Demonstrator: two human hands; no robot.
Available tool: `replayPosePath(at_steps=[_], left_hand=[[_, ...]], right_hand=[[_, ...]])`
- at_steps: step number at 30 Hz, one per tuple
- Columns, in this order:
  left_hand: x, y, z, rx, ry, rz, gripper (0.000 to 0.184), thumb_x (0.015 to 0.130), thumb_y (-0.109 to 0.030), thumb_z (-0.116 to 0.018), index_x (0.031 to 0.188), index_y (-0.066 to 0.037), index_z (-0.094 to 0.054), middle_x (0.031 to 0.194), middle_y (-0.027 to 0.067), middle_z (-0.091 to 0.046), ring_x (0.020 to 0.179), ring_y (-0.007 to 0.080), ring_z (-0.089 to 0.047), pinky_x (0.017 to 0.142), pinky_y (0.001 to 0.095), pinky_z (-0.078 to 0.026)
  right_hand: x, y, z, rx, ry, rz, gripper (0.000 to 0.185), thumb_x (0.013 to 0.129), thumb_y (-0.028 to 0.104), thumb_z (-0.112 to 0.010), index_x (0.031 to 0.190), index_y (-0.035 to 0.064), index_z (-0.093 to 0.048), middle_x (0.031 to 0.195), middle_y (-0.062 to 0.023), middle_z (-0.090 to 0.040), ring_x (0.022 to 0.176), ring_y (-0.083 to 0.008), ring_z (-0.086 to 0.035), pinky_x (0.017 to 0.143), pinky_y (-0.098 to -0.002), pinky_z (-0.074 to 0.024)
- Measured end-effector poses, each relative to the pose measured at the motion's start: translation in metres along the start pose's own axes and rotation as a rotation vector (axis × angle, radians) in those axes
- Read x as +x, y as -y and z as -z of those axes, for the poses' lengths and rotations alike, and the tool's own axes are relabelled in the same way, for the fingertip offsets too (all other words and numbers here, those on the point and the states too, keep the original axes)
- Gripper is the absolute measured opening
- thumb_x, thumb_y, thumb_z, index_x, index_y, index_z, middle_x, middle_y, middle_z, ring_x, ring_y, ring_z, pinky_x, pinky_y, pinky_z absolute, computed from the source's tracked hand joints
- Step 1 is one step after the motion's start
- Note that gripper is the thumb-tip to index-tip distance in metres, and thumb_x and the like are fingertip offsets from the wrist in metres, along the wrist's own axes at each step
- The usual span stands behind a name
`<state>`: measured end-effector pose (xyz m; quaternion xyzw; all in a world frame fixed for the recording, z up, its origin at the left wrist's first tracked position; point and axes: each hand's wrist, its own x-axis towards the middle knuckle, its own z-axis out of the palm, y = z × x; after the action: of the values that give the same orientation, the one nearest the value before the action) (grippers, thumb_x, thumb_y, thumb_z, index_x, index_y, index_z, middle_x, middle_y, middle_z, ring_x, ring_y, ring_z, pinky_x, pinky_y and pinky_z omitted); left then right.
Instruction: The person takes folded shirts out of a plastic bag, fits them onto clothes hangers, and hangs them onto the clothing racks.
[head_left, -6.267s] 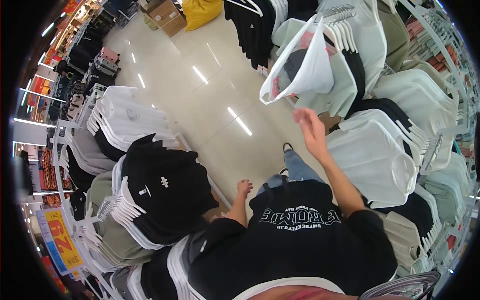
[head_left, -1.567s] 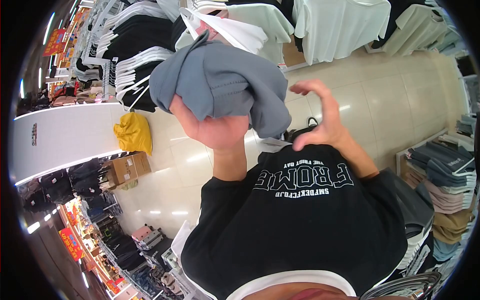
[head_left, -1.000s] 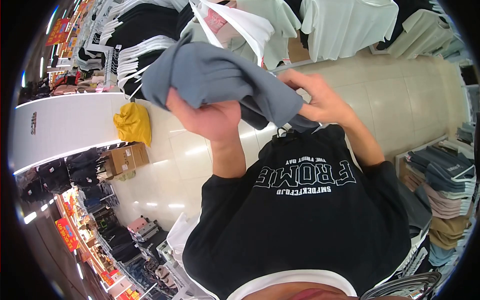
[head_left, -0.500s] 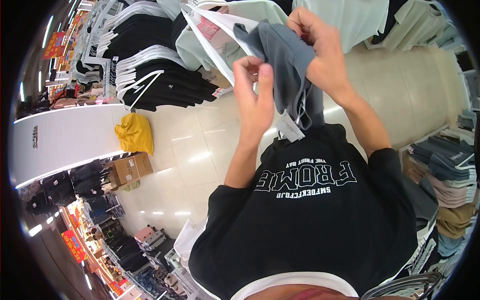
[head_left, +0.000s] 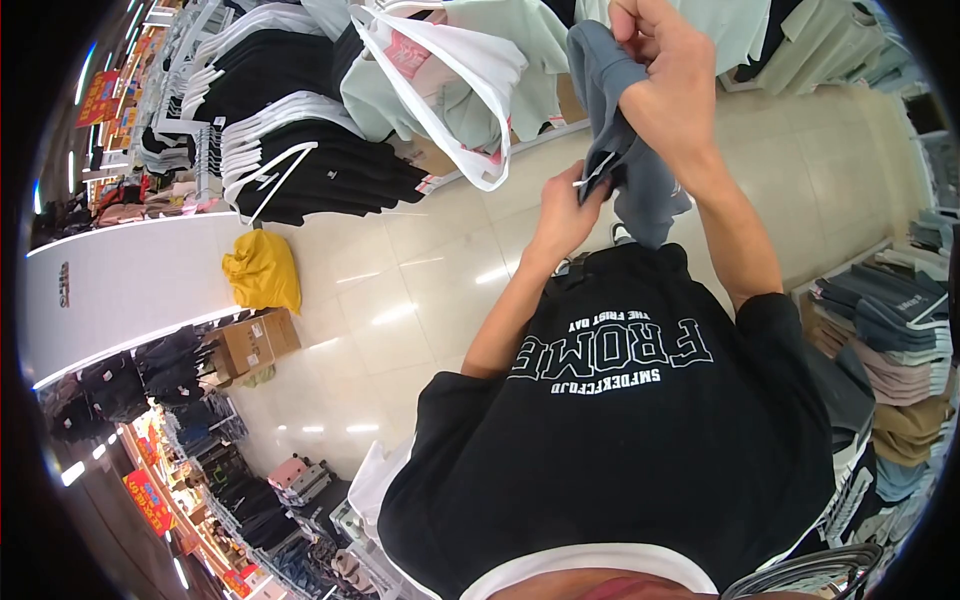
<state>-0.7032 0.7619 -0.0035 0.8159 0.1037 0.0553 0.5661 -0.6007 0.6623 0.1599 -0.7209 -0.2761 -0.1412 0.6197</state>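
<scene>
A blue-grey garment [head_left: 606, 85] hangs bunched in front of me at the top of the view. My right hand [head_left: 668, 75] pinches its upper edge. Lower down, my left hand [head_left: 568, 212] is closed on the cloth, partly behind its folds. A thin white cord or strap shows beside the left fingers. I cannot tell the garment's exact kind. Left of it hangs a white plastic bag [head_left: 478, 68] with pink print, apart from both hands.
Black shirts [head_left: 335, 170] on white hangers and pale green shirts [head_left: 540, 45] hang at the top. A yellow bag [head_left: 262, 270] and a cardboard box [head_left: 255, 345] sit at left. Folded clothes [head_left: 885, 310] are stacked at right. Glossy tiled floor [head_left: 400, 290] lies below.
My left hand has moved down and right, away from the white bag, and now grips the garment lower. My right hand has shifted up and right, carrying the garment. The white tag no longer shows.
</scene>
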Motion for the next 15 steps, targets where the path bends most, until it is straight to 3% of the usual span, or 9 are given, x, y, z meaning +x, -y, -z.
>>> replayPosePath(at_steps=[4,7,10,11,14,15], left_hand=[[0.0,-0.012,0.026,0.255,0.067,0.069,0.032,0.089,-0.023,-0.063,0.082,0.008,-0.063,0.056,0.0182,-0.056,0.05,0.0324,-0.05,0.058,0.0388,-0.045],[-0.003,-0.001,0.053,0.212,0.277,0.041,0.037,0.089,-0.028,-0.064,0.08,0.009,-0.063,0.058,0.019,-0.057,0.05,0.0308,-0.049,0.057,0.0396,-0.044],[-0.014,0.013,0.054,0.169,0.369,-0.094,0.036,0.088,-0.026,-0.066,0.084,0.009,-0.063,0.061,0.02,-0.057,0.05,0.0311,-0.049,0.058,0.0392,-0.044],[-0.017,0.017,0.052,0.168,0.382,-0.201,0.03,0.087,-0.022,-0.067,0.09,0.008,-0.064,0.066,0.0179,-0.061,0.053,0.0246,-0.054,0.055,0.0351,-0.045],[-0.024,0.024,0.058,-0.005,0.573,0.224,0.03,0.088,-0.022,-0.068,0.097,0.006,-0.065,0.078,0.0114,-0.064,0.061,0.0144,-0.058,0.05,0.0271,-0.048],[-0.028,0.027,0.062,-0.075,0.537,0.221,0.027,0.091,-0.021,-0.065,0.101,0.005,-0.065,0.081,0.008,-0.065,0.064,0.013,-0.062,0.049,0.0257,-0.052]], right_hand=[[0.003,-0.019,0.004,-0.045,-0.07,-0.027,0.02,0.078,-0.002,-0.061,0.072,0.0038,-0.043,0.057,0.0022,-0.036,0.052,-0.0045,-0.034,0.044,-0.0241,-0.0275],[0.006,-0.033,0.008,-0.07,-0.094,-0.067,0.02,0.077,-0.001,-0.062,0.072,0.0034,-0.043,0.057,0.0012,-0.037,0.053,-0.0046,-0.035,0.044,-0.0249,-0.0291],[0.005,-0.03,0.008,-0.12,-0.064,-0.097,0.019,0.076,-0.001,-0.062,0.072,0.0029,-0.044,0.057,0.0009,-0.037,0.053,-0.0054,-0.036,0.044,-0.0253,-0.0299],[0.005,-0.032,0.006,-0.129,-0.061,-0.086,0.019,0.076,-0.001,-0.063,0.072,0.0027,-0.044,0.057,0.0006,-0.036,0.052,-0.0056,-0.036,0.044,-0.0255,-0.0299],[0.005,-0.039,0.004,-0.17,-0.056,-0.079,0.016,0.074,-0.001,-0.062,0.074,0.002,-0.046,0.057,-0.002,-0.038,0.051,-0.0085,-0.039,0.045,-0.0273,-0.0318],[0.006,-0.04,0.004,-0.19,-0.051,-0.092,0.014,0.073,-0.002,-0.06,0.075,0.0018,-0.047,0.056,-0.0041,-0.04,0.05,-0.0112,-0.042,0.046,-0.0288,-0.0338]])
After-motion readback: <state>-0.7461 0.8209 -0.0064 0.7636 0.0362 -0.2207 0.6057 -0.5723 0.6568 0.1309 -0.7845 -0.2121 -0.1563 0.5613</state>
